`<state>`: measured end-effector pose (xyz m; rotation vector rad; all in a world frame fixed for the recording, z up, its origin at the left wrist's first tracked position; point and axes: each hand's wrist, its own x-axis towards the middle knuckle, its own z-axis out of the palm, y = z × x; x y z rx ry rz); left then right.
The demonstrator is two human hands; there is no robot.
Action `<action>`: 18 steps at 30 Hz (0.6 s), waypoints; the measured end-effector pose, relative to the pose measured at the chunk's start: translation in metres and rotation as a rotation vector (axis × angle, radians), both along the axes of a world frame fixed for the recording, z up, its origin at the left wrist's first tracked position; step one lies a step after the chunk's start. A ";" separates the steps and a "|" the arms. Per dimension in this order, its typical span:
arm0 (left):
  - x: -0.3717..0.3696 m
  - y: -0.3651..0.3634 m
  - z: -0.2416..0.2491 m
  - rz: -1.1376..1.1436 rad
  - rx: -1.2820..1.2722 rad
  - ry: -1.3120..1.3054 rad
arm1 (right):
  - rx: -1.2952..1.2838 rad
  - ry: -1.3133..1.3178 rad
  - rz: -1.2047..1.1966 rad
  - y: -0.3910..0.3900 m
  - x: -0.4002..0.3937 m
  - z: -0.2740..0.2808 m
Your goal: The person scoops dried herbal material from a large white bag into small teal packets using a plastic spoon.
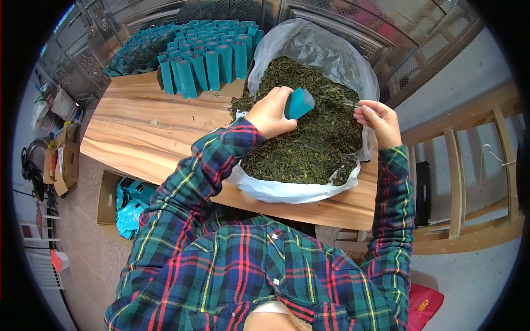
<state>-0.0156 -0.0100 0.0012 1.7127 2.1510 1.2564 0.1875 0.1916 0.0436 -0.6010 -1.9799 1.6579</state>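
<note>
A teal packet (298,104) is in my left hand (270,114), tilted, with its pale opening facing right over the heap of dried leaves (309,149). The leaves fill a large translucent plastic bag (320,47) spread open on the wooden table. My right hand (380,120), at the bag's right side, pinches the handle of a thin metal spoon (352,103). The spoon points left toward the packet, and its far end lies at the leaves, hard to make out. Packet and spoon are apart.
Many teal packets (212,69) stand upright in rows at the table's back left. A cardboard box (107,201) with flat teal packets sits on the floor at left. The wooden table (138,121) reaches left of the bag. At right is a wooden frame (454,182).
</note>
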 end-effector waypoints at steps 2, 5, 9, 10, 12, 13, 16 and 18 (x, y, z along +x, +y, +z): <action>0.000 0.003 0.004 0.001 -0.051 0.030 | -0.007 0.007 0.012 -0.007 -0.001 0.010; 0.002 0.005 0.008 0.007 -0.086 0.062 | -0.016 -0.025 0.096 -0.015 -0.003 0.019; 0.004 0.005 0.007 0.024 -0.099 0.131 | 0.030 -0.069 0.164 -0.017 -0.011 0.022; 0.004 0.006 0.006 0.024 -0.088 0.171 | 0.030 -0.067 0.162 -0.018 -0.014 0.025; 0.006 0.009 0.007 0.021 -0.075 0.211 | 0.433 -0.207 0.199 -0.022 -0.022 0.038; 0.010 0.011 0.010 0.038 -0.115 0.239 | 0.635 -0.278 0.217 -0.025 -0.026 0.045; 0.021 0.019 0.014 0.063 -0.196 0.294 | 1.127 -0.353 0.256 -0.045 -0.042 0.061; 0.026 0.027 0.016 0.061 -0.205 0.292 | 1.373 -0.393 0.269 -0.057 -0.047 0.072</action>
